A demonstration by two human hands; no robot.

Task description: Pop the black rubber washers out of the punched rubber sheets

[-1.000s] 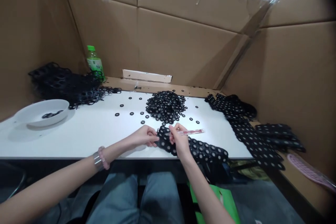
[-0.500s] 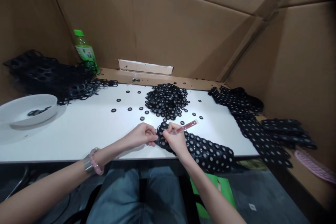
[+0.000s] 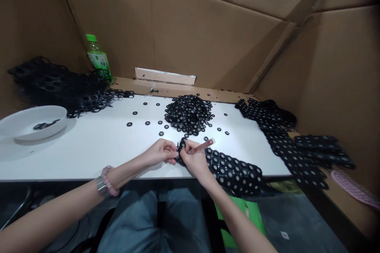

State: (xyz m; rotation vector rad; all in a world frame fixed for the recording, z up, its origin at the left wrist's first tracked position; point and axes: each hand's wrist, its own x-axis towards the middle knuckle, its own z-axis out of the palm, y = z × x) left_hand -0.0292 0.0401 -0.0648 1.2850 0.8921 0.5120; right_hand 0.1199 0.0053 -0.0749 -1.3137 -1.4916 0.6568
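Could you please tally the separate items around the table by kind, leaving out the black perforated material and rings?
Green-capped plastic bottle: 1
White bowl: 1
Red see-through tool: 1
Pink mesh item: 1
Green sheet: 1
Total: 5

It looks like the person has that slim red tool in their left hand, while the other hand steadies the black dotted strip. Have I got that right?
Not quite: the head view shows the slim red tool in the right hand, not the left. The left hand is the one steadying the black dotted strip.
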